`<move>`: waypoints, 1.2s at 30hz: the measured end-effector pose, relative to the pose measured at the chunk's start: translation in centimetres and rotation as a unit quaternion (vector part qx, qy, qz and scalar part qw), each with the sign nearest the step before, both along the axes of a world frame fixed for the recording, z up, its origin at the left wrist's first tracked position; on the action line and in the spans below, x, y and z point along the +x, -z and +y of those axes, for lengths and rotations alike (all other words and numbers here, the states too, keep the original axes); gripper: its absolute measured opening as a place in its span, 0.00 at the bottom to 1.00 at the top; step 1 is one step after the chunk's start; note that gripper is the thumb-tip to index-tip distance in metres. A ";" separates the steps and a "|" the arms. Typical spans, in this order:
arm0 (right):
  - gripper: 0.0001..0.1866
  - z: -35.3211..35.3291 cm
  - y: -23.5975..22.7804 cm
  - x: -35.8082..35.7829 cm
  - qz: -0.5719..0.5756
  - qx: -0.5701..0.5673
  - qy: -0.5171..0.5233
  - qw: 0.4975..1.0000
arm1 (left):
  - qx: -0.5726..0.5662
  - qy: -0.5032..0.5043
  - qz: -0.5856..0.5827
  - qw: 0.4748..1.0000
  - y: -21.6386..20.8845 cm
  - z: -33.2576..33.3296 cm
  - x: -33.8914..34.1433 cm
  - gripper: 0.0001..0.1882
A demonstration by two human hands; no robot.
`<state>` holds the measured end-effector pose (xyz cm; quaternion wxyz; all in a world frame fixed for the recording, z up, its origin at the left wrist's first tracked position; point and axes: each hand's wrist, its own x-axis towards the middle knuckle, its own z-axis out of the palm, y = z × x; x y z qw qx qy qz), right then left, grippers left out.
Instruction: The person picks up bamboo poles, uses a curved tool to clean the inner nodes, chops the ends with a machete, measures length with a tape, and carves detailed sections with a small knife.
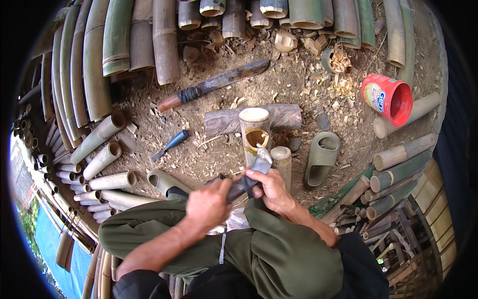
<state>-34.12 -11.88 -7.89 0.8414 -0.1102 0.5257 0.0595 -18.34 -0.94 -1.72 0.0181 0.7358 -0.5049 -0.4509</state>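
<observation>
My left hand (208,203) is closed round the dark handle of a short bladed tool (263,160) with a broad, shiny metal end. Further up the same tool, my right hand (275,191) grips it near the base of the blade, thumb along it. The exact kind of tool does not show. Its tip overlaps the lower part of an upright bamboo tube (254,115) with a rounded opening cut in its side; whether they touch I cannot tell. A shorter bamboo piece (281,155) stands just right of the tube.
A log (219,122) lies behind the tube. Beyond it rests a machete (219,82); a blue-handled chisel (172,143) lies left. An olive slipper (321,158) and a red can (388,99) are to the right. Bamboo pieces (164,42) surround the chip-strewn ground.
</observation>
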 end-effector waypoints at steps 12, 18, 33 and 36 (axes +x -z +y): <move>0.16 3.2 3.3 0.7 -0.222 0.157 0.153 0.950 | 0.014 0.270 -0.050 0.961 -0.7 -5.7 6.8 0.09; 0.12 0.2 1.5 0.2 0.002 -0.012 -0.012 1.000 | 0.093 0.091 0.056 0.990 2.5 -0.9 2.7 0.18; 0.15 0.4 2.2 5.2 -0.006 -0.247 -0.237 0.939 | 0.091 -0.242 -0.011 0.966 6.9 1.5 0.5 0.18; 0.13 0.8 2.6 5.2 -0.070 -0.096 0.035 0.992 | 0.072 -0.021 -0.038 0.996 4.1 -2.3 5.2 0.11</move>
